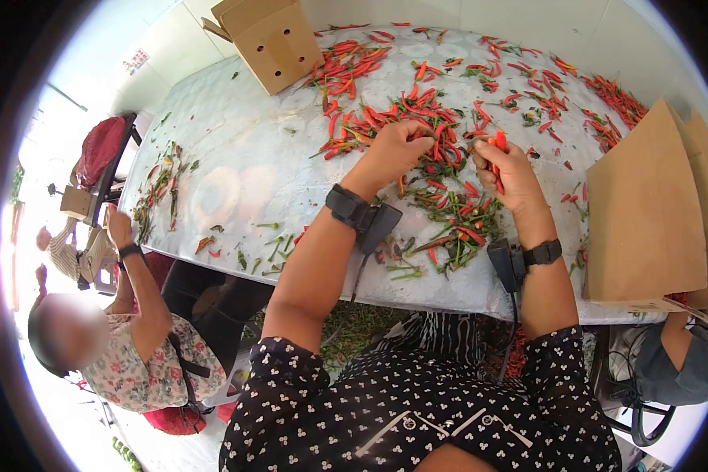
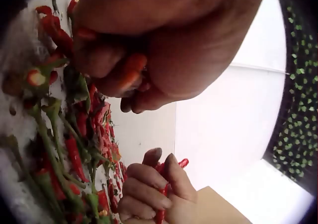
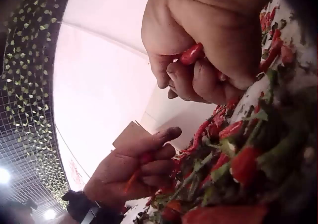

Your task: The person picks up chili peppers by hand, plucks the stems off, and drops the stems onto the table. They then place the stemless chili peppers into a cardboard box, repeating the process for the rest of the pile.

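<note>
Red chilies point(image 1: 425, 106) lie in a loose heap on the pale table, with green stems and leaves point(image 1: 456, 224) nearer its front edge. My left hand point(image 1: 396, 153) is over the heap, fingers curled round a red chili point(image 3: 145, 158), which the right wrist view shows in its palm. To its right, my right hand point(image 1: 508, 173) grips red chilies point(image 1: 496, 161) upright in its curled fingers, just above the table. In the left wrist view an orange-red chili point(image 2: 133, 71) shows between the left hand's fingers.
A cardboard box point(image 1: 271, 43) with holes stands at the back left, and a larger box point(image 1: 645, 212) at the right edge. Scattered chilies point(image 1: 543, 86) cover the back right. A person in a floral top point(image 1: 145, 354) sits at the left; another person's arm point(image 1: 675, 346) shows at the lower right.
</note>
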Demonstrator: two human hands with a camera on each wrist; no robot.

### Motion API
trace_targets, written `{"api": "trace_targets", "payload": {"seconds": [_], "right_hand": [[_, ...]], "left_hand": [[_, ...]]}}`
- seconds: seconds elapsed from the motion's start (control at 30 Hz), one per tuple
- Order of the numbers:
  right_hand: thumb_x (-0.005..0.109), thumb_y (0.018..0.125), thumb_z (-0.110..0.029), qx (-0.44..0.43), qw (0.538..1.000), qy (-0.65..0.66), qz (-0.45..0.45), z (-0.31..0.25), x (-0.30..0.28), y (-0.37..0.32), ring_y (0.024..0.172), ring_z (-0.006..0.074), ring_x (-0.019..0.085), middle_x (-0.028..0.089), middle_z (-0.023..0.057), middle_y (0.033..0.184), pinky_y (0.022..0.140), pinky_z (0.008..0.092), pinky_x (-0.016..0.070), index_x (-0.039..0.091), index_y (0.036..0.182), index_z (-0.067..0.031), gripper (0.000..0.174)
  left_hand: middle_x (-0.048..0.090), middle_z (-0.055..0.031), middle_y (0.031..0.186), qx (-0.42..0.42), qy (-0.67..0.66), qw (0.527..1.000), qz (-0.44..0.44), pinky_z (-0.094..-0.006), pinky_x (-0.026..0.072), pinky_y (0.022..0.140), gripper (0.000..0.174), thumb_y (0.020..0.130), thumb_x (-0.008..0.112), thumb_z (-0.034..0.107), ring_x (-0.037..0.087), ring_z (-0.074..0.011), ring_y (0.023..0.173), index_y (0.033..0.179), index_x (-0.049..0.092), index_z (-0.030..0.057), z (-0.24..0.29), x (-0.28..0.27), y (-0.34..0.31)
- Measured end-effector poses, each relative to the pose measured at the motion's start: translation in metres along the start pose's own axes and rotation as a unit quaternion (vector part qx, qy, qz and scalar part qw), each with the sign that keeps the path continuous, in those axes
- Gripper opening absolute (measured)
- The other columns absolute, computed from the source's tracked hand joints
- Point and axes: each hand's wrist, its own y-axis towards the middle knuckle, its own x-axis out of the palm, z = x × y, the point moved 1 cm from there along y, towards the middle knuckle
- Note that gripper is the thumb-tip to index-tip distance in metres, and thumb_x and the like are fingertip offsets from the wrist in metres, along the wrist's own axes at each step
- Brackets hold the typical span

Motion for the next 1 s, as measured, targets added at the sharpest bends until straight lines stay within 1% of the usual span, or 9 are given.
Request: {"api": "trace_targets", "payload": {"seconds": [0.17,0.23,0.5,0.57,0.6,0.7,0.83,0.9,1.0], "right_hand": [[0.064,0.08,-0.014,0.004,1.0,-0.017,0.007,0.001,0.003,0.0,0.045,0.0046,0.038,0.049,-0.0012,0.063,0.039,0.0192,0.0284,0.056,0.089,-0.0047,0.015],[0.064,0.08,-0.014,0.008,1.0,-0.017,0.007,0.001,0.004,0.0,0.045,0.0049,0.038,0.048,-0.0014,0.063,0.039,0.0194,0.0286,0.056,0.088,-0.0048,0.015],[0.064,0.079,-0.013,-0.004,0.998,-0.052,0.03,0.005,0.002,0.003,0.044,0.0054,0.037,0.047,-0.0029,0.061,0.039,0.0203,0.0278,0.057,0.083,-0.0054,0.011],[0.065,0.079,-0.013,-0.004,0.998,-0.041,0.05,0.004,0.004,0.002,0.044,0.0054,0.037,0.047,-0.0031,0.06,0.039,0.0203,0.0277,0.057,0.081,-0.0055,0.011],[0.065,0.078,-0.012,-0.001,0.997,-0.031,0.073,0.004,0.006,0.001,0.044,0.0054,0.037,0.047,-0.0033,0.06,0.039,0.0202,0.0276,0.057,0.08,-0.0056,0.01],[0.066,0.078,-0.011,-0.017,0.998,-0.007,0.054,0.005,0.008,0.002,0.043,0.0051,0.037,0.047,-0.0035,0.06,0.039,0.0201,0.0272,0.058,0.08,-0.0054,0.01],[0.064,0.08,-0.013,-0.024,0.999,-0.007,0.033,0.008,0.005,0.004,0.043,0.004,0.039,0.048,-0.0027,0.062,0.038,0.0189,0.0276,0.059,0.095,-0.0035,0.018],[0.065,0.08,-0.013,-0.034,0.998,-0.038,0.031,0.004,0.009,0.0,0.043,0.0036,0.039,0.047,-0.0035,0.06,0.038,0.019,0.0277,0.059,0.094,-0.0026,0.018],[0.066,0.078,-0.011,-0.045,0.996,-0.062,0.034,0.0,0.01,-0.003,0.043,0.0033,0.035,0.047,-0.0046,0.058,0.039,0.0198,0.0254,0.057,0.079,-0.0049,0.011]], "left_hand": [[0.062,-0.0103,0.085,0.136,0.185,0.972,0.043,-0.0313,0.0449,0.068,0.03,0.076,0.06,0.023,0.058,-0.0185,0.074,0.096,0.061,-0.0004,-0.006,0.007,0.016],[0.061,-0.0205,0.079,0.112,0.209,0.969,0.066,-0.0408,0.046,0.07,0.034,0.074,0.064,0.028,0.059,-0.0345,0.078,0.089,0.061,-0.0016,-0.004,0.009,0.02],[0.061,-0.0193,0.074,0.166,0.424,0.888,0.066,-0.043,0.046,0.066,0.03,0.073,0.062,0.028,0.059,-0.0366,0.075,0.077,0.06,-0.0017,-0.009,0.018,0.034],[0.058,-0.0157,0.061,0.062,0.266,0.962,0.0,-0.0392,0.0444,0.06,0.028,0.075,0.061,0.025,0.058,-0.0298,0.062,0.074,0.06,-0.0035,-0.004,0.014,0.029],[0.052,-0.006,0.052,0.054,0.139,0.989,0.011,-0.0321,0.0405,0.053,0.026,0.076,0.061,0.022,0.05,-0.016,0.053,0.073,0.06,-0.0037,0.003,0.016,0.019],[0.048,0.002,0.055,-0.049,-0.069,0.995,-0.058,-0.0266,0.0372,0.05,0.024,0.078,0.063,0.022,0.043,-0.0074,0.054,0.076,0.061,-0.0019,0.006,0.02,0.008],[0.046,0.0054,0.059,-0.052,-0.056,0.994,-0.08,-0.0245,0.0353,0.049,0.022,0.078,0.064,0.021,0.042,-0.0053,0.055,0.077,0.061,0.0001,0.022,0.028,-0.007],[0.052,0.004,0.065,0.008,-0.012,0.997,-0.077,-0.021,0.0327,0.047,0.021,0.08,0.061,0.021,0.042,-0.0022,0.056,0.09,0.063,0.0027,0.022,0.029,-0.007],[0.049,0.004,0.062,0.069,0.005,0.997,0.028,-0.0238,0.0374,0.052,0.02,0.078,0.064,0.019,0.042,-0.0039,0.06,0.08,0.062,-0.0008,0.024,0.029,-0.006]]}}
